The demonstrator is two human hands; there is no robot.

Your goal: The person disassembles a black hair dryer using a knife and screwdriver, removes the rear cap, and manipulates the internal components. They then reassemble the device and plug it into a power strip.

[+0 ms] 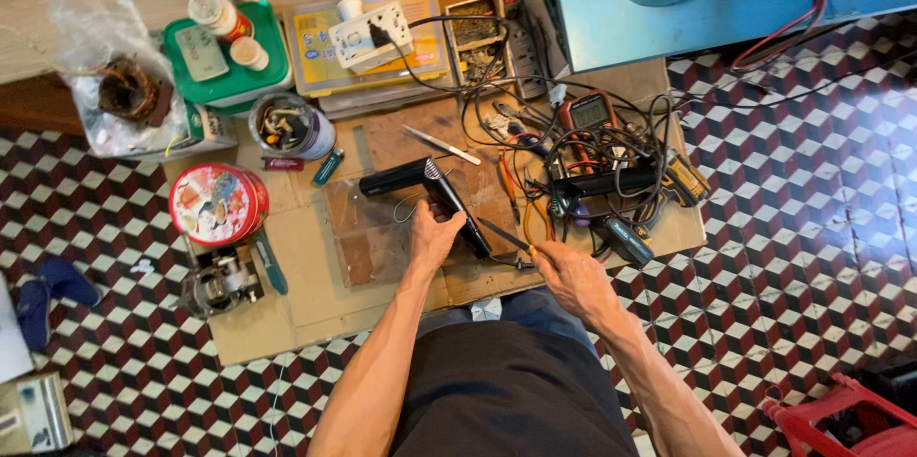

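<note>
I have the left hand (435,233) clamped around the handle of a black hair dryer (430,191), which lies near the front edge of the cardboard sheet (315,304) spread over the patterned floor, its barrel pointing toward the sheet's left side. My right hand (570,276) is pinched shut on a thin screwdriver (504,237), the shaft angled up and left so the tip sits at the lower end of the dryer's handle; I cannot tell whether it is seated in a screw. To do this well, I would keep the left grip firm so the body cannot roll, line the shaft straight with the screw before turning, and press in steadily so the tip does not slip out. The tangle of black cables (592,147) and the multimeter (587,113) crowd the sheet's right side, just beyond the tool hand, so I judge the elbow should stay low and clear of them. A red round tin (218,204) sits at the left edge, a green lidded box (229,56) near the far left corner, well apart from the work.
</note>
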